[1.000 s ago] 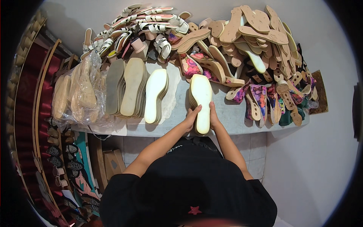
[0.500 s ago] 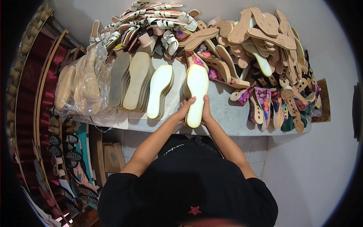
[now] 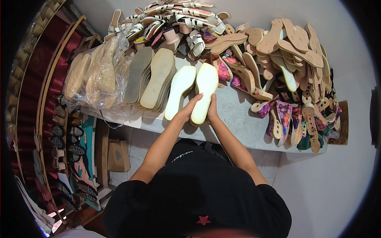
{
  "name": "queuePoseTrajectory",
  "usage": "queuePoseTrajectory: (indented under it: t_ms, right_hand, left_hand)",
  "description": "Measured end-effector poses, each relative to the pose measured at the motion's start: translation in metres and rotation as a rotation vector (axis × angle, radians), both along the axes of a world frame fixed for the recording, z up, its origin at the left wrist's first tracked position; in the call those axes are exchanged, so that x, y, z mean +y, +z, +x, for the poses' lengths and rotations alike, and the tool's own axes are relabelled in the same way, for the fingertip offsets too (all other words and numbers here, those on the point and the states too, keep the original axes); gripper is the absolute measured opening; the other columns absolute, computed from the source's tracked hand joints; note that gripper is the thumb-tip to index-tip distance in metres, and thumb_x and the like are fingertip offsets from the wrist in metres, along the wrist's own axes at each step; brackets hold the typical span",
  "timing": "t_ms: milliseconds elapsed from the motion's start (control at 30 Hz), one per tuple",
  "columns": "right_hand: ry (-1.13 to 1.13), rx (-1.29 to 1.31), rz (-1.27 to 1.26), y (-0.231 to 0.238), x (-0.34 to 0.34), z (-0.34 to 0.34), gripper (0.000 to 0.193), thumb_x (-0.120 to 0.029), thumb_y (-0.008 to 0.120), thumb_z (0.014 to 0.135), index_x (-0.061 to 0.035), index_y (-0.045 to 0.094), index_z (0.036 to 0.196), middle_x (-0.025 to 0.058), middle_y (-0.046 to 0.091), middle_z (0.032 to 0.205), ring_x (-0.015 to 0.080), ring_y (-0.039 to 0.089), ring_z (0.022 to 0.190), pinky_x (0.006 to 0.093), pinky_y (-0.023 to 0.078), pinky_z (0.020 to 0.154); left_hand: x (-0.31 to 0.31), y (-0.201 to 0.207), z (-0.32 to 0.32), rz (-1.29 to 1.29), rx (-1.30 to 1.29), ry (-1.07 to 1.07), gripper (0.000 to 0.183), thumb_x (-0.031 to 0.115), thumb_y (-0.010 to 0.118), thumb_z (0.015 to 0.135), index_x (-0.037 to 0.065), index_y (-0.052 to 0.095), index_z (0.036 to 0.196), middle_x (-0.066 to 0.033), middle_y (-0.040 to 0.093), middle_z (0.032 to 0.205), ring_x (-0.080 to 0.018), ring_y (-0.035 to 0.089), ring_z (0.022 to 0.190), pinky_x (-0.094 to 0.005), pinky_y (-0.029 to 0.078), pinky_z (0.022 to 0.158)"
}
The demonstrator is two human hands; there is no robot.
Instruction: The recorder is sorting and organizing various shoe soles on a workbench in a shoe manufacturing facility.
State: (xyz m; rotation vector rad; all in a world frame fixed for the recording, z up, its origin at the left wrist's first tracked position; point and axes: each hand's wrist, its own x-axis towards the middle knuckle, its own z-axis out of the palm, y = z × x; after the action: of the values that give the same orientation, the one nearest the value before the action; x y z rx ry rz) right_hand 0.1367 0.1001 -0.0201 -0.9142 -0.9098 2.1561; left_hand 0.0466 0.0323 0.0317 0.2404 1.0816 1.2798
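My left fingers [image 3: 197, 98] and right fingers [image 3: 213, 100] pinch this pile of white soles [image 3: 206, 77], but squeezing too softly could let some slide off the desk's [image 3: 242, 113] front edge.

- Rightmost pale cream sole-shaped stack [image 3: 204, 92]: smooth top, slight sheen.
- Dark grey sole-shaped stack [image 3: 138, 74]: matt, smooth-looking.
- Clear crinkled plastic bag [image 3: 120, 93]: glossy — bright creases.
- Deep red draped cloth [image 3: 43, 59]: satiny — soft highlights.
- Brown cardboard box [image 3: 118, 156]: matt.
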Motion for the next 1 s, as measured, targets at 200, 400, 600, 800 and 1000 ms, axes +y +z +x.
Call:
queuePoseTrajectory:
  t_ms: [200, 400, 600, 800, 1000]
  right_hand:
    - [-0.029, -0.011, -0.031, 0.008, -0.006, -0.007, 0.058, -0.052, 0.034, 0.09, -0.0023, 0.038, 0.12, 0.0148, 0.052, 0.108, 0.0215, 0.056, 0.095, 0.0341, 0.048, 0.081]
    - [-0.035, 0.075, -0.073, 0.002, -0.003, -0.007, 0.056, -0.051, 0.035, 0.091, -0.0021, 0.039, 0.118, 0.0145, 0.051, 0.109, 0.0212, 0.055, 0.096, 0.0339, 0.047, 0.082]
    - [-0.098, 0.069, -0.056, -0.029, -0.003, -0.018, 0.064, -0.051, 0.037, 0.09, -0.0003, 0.033, 0.128, 0.0176, 0.046, 0.118, 0.0252, 0.049, 0.107, 0.0356, 0.042, 0.09]
    - [-0.1, -0.087, -0.047, -0.047, -0.001, -0.021, 0.077, -0.057, 0.038, 0.087, -0.0007, 0.024, 0.136, 0.0212, 0.029, 0.132, 0.0299, 0.039, 0.118, 0.0392, 0.037, 0.096]
    - [-0.106, -0.081, -0.04, -0.026, -0.006, -0.013, 0.075, -0.057, 0.035, 0.088, -0.0019, 0.022, 0.137, 0.0195, 0.033, 0.13, 0.0294, 0.041, 0.117, 0.0391, 0.038, 0.096]
  left_hand:
    - [-0.003, 0.021, -0.004, -0.017, 0.015, 0.021, 0.061, 0.048, 0.052, 0.084, 0.001, 0.048, 0.123, -0.0112, 0.059, 0.109, -0.0181, 0.058, 0.094, -0.0288, 0.047, 0.08]
    - [-0.004, 0.054, 0.007, -0.154, 0.532, 0.135, 0.061, 0.04, 0.054, 0.087, -0.008, 0.044, 0.123, -0.0179, 0.057, 0.112, -0.02, 0.057, 0.098, -0.0289, 0.046, 0.082]
    - [-0.005, 0.043, -0.011, -0.052, 0.492, -0.059, 0.057, 0.035, 0.051, 0.09, -0.009, 0.041, 0.124, -0.0183, 0.056, 0.112, -0.0186, 0.056, 0.099, -0.0276, 0.045, 0.083]
    - [-0.005, 0.038, -0.014, -0.076, 0.705, -0.054, 0.057, 0.035, 0.052, 0.09, -0.01, 0.041, 0.124, -0.0183, 0.056, 0.112, -0.0186, 0.056, 0.098, -0.0274, 0.045, 0.082]
    - [-0.006, 0.039, -0.008, -0.101, 0.708, -0.031, 0.066, 0.035, 0.054, 0.089, -0.012, 0.032, 0.13, -0.0233, 0.05, 0.122, -0.0231, 0.051, 0.109, -0.0286, 0.041, 0.09]
